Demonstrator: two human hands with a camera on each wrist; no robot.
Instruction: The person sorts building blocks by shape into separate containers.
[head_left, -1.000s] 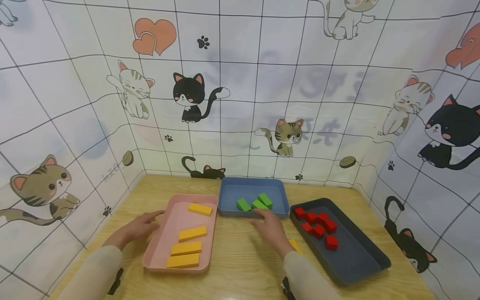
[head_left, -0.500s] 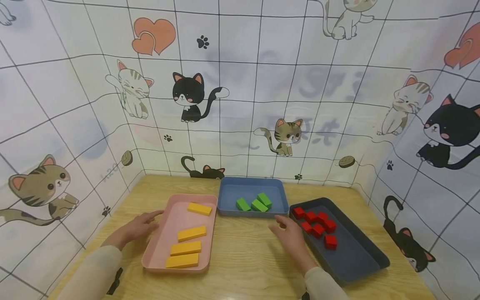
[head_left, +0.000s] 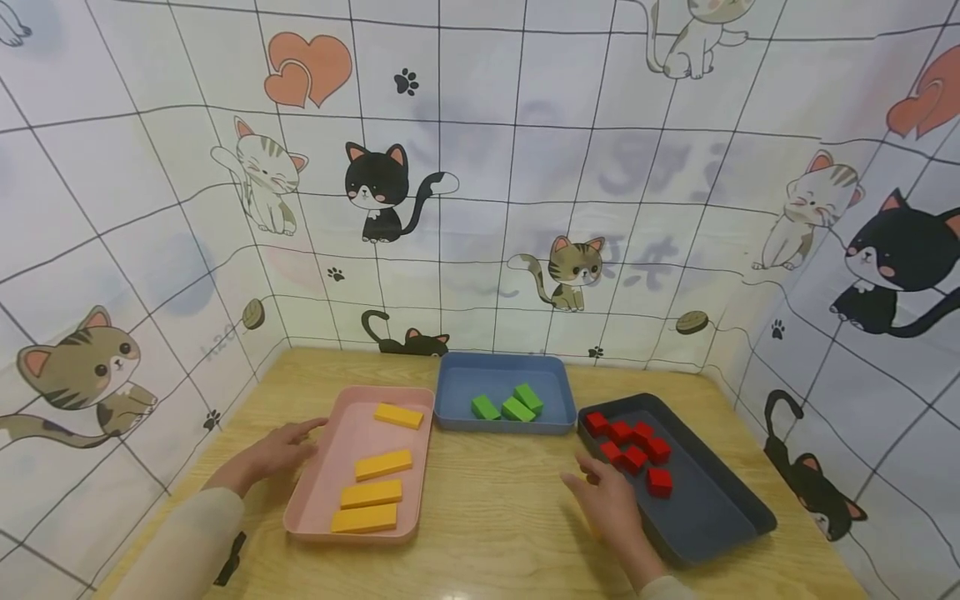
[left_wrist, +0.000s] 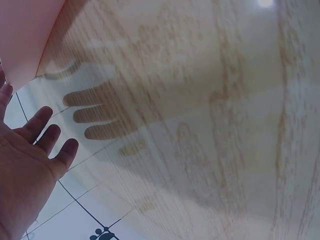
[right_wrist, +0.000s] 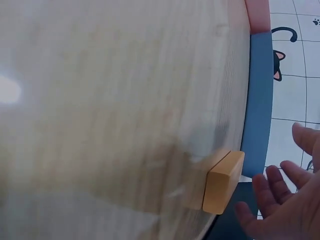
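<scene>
My left hand (head_left: pixel 281 454) rests at the left rim of the pink tray (head_left: pixel 322 483), its fingers extended. In the left wrist view the fingers of the left hand (left_wrist: pixel 32 165) are spread and hold nothing. Several yellow blocks (head_left: pixel 384 465) lie in that tray. My right hand (head_left: pixel 611 504) hovers over the table beside the dark grey tray (head_left: pixel 712 508), holding nothing. Close by its fingers, a lone yellow block (right_wrist: pixel 223 182) sits on the table in the right wrist view; the hand mostly hides it in the head view.
A blue tray (head_left: pixel 502 367) at the back holds three green blocks (head_left: pixel 517 410). Several red blocks (head_left: pixel 633 460) lie in the dark grey tray's far half. Wooden tabletop (head_left: pixel 487 517) stretches between the trays. A cat-patterned sheet (head_left: pixel 480 208) surrounds the table's back and sides.
My right hand has moved from the front of the blue tray rightward and nearer, over the lone yellow block beside the dark grey tray. The left hand has stayed in place.
</scene>
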